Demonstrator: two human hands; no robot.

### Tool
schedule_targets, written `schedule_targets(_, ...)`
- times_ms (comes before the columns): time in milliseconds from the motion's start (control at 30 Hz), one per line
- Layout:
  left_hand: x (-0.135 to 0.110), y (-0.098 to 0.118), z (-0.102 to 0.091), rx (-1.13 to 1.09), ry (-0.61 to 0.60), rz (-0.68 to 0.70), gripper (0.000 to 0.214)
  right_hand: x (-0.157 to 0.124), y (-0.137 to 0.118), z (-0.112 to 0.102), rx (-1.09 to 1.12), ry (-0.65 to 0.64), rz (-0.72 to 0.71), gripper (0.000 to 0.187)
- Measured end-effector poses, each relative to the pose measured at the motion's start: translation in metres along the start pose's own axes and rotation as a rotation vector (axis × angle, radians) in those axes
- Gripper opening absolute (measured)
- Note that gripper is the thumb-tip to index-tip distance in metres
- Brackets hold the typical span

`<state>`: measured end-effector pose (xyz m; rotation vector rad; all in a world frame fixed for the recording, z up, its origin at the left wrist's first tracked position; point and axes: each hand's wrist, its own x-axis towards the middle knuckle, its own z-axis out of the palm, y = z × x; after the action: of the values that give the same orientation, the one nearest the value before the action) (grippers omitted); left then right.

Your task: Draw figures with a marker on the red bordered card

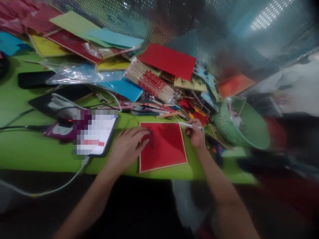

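Note:
A square red panel with a thin pale border lies flat on the green tabletop, close to its front edge. My left hand rests at the panel's left side, fingers stretched out and fingertips over the red surface. Near the panel's upper right corner, my right hand grips a slim white pen with a bluish end. The pen points left, its tip by the panel's top edge; whether it touches the panel I cannot tell.
Left of the panel, a lit phone, partly pixelated, has a white cable running off the front edge. Behind lie bundled sticks, loose pens and a red sheet. A green basket stands at the right.

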<state>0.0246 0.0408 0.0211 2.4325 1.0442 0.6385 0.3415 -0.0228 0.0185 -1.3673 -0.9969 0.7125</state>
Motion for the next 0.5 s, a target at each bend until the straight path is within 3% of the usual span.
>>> schedule_targets(267,-0.037,-0.013,0.000,-0.012,0.046,0.221,0.041,-0.004,-0.004,0.002,-0.004,0.060,0.043,0.035)
schedule_targets(500,-0.046,-0.020,0.003,0.017,0.008,0.219,0.051,-0.007,-0.010,0.007,-0.053,0.058,0.035,0.040)
